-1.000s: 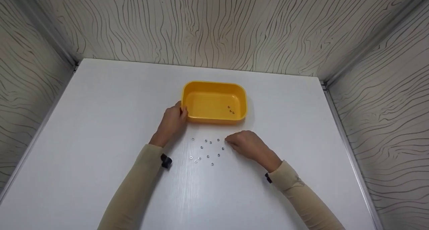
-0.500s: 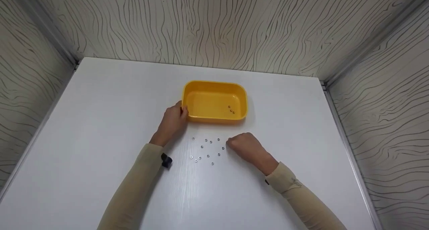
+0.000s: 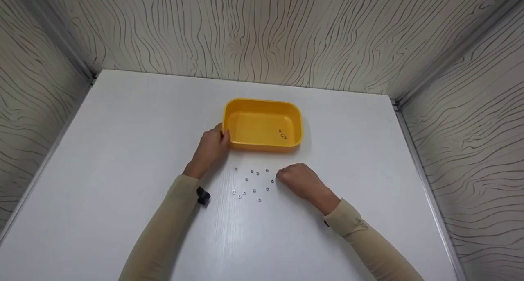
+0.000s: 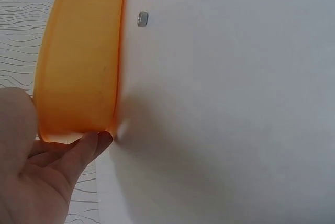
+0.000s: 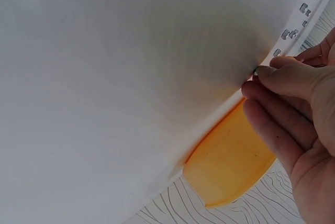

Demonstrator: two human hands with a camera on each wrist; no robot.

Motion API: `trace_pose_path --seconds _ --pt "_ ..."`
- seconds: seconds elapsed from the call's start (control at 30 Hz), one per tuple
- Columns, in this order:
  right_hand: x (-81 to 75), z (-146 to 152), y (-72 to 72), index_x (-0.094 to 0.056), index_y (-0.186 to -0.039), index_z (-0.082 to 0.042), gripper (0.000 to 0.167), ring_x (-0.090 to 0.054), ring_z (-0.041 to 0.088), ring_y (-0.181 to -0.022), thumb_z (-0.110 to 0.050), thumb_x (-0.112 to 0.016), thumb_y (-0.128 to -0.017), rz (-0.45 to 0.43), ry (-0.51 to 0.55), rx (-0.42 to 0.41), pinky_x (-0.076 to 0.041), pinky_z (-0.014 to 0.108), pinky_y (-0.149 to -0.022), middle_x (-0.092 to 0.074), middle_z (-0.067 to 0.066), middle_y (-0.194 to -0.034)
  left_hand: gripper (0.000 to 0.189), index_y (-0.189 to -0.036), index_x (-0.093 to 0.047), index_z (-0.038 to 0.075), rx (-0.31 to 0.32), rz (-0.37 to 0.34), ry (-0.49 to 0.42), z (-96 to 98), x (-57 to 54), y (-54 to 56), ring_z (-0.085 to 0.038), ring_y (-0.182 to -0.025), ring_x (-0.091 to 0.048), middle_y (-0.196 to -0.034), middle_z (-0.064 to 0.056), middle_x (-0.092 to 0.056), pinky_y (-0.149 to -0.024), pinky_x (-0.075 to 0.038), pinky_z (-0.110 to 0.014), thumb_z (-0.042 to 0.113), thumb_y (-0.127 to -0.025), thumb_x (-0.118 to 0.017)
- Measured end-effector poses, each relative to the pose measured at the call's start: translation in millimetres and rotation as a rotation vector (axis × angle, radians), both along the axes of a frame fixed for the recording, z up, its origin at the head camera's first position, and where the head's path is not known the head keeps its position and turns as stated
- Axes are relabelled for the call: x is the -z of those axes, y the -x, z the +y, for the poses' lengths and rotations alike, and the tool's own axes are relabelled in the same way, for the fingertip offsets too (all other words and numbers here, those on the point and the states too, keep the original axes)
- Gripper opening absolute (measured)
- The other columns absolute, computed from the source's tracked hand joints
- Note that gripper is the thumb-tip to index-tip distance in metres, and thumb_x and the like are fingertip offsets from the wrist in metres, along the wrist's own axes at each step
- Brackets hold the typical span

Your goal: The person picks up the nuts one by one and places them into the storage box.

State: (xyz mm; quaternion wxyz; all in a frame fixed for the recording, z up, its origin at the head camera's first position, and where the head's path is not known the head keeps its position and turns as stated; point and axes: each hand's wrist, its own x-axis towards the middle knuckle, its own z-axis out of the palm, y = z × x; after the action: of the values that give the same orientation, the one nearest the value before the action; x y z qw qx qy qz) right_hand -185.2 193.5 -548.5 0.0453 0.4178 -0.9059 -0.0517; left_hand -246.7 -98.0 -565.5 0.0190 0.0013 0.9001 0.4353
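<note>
A yellow plastic bin [image 3: 262, 145] stands on the table with a few small metal nuts [image 3: 282, 135] at its right inside. My left hand [image 3: 211, 150] holds the bin by its left end, the thumb near the front corner; in the left wrist view its fingers [image 4: 86, 148] meet the bin's end wall. Below the bin, my right hand [image 3: 301, 180] is low over the table, right of several scattered hex nuts [image 3: 254, 191]. Its thumb and forefinger pinch a small nut [image 5: 255, 71], mostly covered by the fingertips, while the other fingers are loosely bent.
The white table [image 3: 131, 150] runs back to a wood-patterned wall [image 3: 262, 35], with similar panels at both sides. A single nut [image 4: 143, 19] lies close to the bin's front wall in the left wrist view.
My right hand has shifted slightly toward me and turned, so its fingertips show less from above. The left hand and the bin have stayed in place.
</note>
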Motion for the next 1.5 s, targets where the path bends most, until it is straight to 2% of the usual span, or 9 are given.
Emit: trace_pose_path --seconds 0.2,0.47,0.63,0.77,1.0,1.17,1.27,1.4,1.5 --pt "-0.1 1 -1.4 -0.081 -0.091 -0.011 0.019 -0.046 0.012 -0.058 0.006 -0.074 -0.086 -0.057 0.059 0.028 -0.054 0.027 -0.062 -0.077 0.0 -0.075 0.026 -0.112 -0.06 0.007 0.004 0.029 0.012 -0.3 -1.0 -1.6 -0.02 -0.081 -0.057 -0.083 -0.003 -0.052 -0.073 -0.048 -0.032 0.029 -0.11 -0.047" --pt "0.4 1 -1.0 -0.081 -0.097 -0.012 0.017 -0.063 0.011 -0.066 0.002 -0.074 -0.09 -0.08 0.058 0.036 -0.06 0.029 -0.074 -0.082 -0.001 -0.088 0.026 -0.113 -0.06 0.009 0.001 0.007 0.011 0.1 -1.2 -1.9 -0.019 -0.083 -0.057 -0.084 -0.003 -0.052 -0.074 -0.047 -0.031 0.031 -0.111 -0.045" --pt "1.4 2 -0.7 -0.08 -0.097 -0.012 0.017 -0.064 0.012 -0.066 0.003 -0.073 -0.09 -0.077 0.054 0.036 -0.061 0.029 -0.073 -0.082 0.0 -0.088 0.027 -0.114 -0.059 0.01 -0.003 -0.006 0.013 -0.2 -0.7 -2.2 -0.02 -0.083 -0.057 -0.084 -0.003 -0.052 -0.074 -0.047 -0.032 0.032 -0.111 -0.045" --pt "0.4 3 -0.9 -0.08 -0.101 -0.01 0.017 -0.07 0.014 -0.073 0.002 -0.072 -0.091 -0.089 0.054 0.035 -0.062 0.03 -0.076 -0.082 0.001 -0.092 0.029 -0.117 -0.06 0.009 -0.005 -0.006 0.015 -0.3 -0.7 -2.6 -0.019 -0.084 -0.058 -0.086 -0.003 -0.054 -0.074 -0.048 -0.031 0.033 -0.111 -0.044" --pt "-3.0 5 -1.3 -0.079 -0.102 -0.01 0.02 -0.07 0.017 -0.077 0.0 -0.063 -0.096 -0.179 0.121 0.073 -0.062 0.034 -0.079 -0.082 0.002 -0.096 0.028 -0.115 -0.06 0.008 -0.004 -0.004 0.002 0.1 -1.8 -2.4 -0.019 -0.084 -0.058 -0.086 -0.004 -0.054 -0.074 -0.048 -0.032 0.031 -0.111 -0.044" --pt "-4.7 8 0.6 -0.082 -0.103 -0.011 0.021 -0.07 0.013 -0.073 0.003 -0.07 -0.092 -0.151 0.148 0.014 -0.062 0.029 -0.074 -0.083 0.001 -0.093 0.031 -0.119 -0.061 0.005 -0.002 0.01 0.018 -0.5 -2.4 -1.3 -0.02 -0.082 -0.057 -0.085 -0.005 -0.055 -0.073 -0.048 -0.032 0.03 -0.111 -0.044" --pt "-5.5 11 1.6 -0.083 -0.107 -0.011 0.023 -0.076 0.011 -0.079 0.003 -0.074 -0.091 -0.155 0.189 -0.004 -0.063 0.027 -0.076 -0.083 0.001 -0.097 0.032 -0.119 -0.061 0.003 -0.002 0.015 0.026 -0.9 -1.7 -0.1 -0.02 -0.08 -0.056 -0.083 -0.005 -0.055 -0.072 -0.047 -0.031 0.029 -0.111 -0.045" --pt "-7.4 13 1.1 -0.082 -0.114 -0.01 0.026 -0.08 0.016 -0.096 0.002 -0.076 -0.091 -0.204 0.246 0.016 -0.064 0.03 -0.086 -0.083 0.003 -0.106 0.03 -0.116 -0.061 0.004 0.002 0.022 0.024 -0.7 -1.1 0.4 -0.019 -0.079 -0.056 -0.082 -0.004 -0.054 -0.072 -0.047 -0.031 0.028 -0.111 -0.046" --pt "-9.3 13 0.5 -0.081 -0.114 -0.008 0.028 -0.08 0.018 -0.099 0.003 -0.078 -0.089 -0.215 0.269 0.018 -0.064 0.032 -0.087 -0.083 0.004 -0.108 0.029 -0.116 -0.061 0.004 0.006 0.03 0.021 0.1 -1.1 0.3 -0.02 -0.079 -0.056 -0.082 -0.004 -0.054 -0.072 -0.047 -0.031 0.028 -0.111 -0.046"
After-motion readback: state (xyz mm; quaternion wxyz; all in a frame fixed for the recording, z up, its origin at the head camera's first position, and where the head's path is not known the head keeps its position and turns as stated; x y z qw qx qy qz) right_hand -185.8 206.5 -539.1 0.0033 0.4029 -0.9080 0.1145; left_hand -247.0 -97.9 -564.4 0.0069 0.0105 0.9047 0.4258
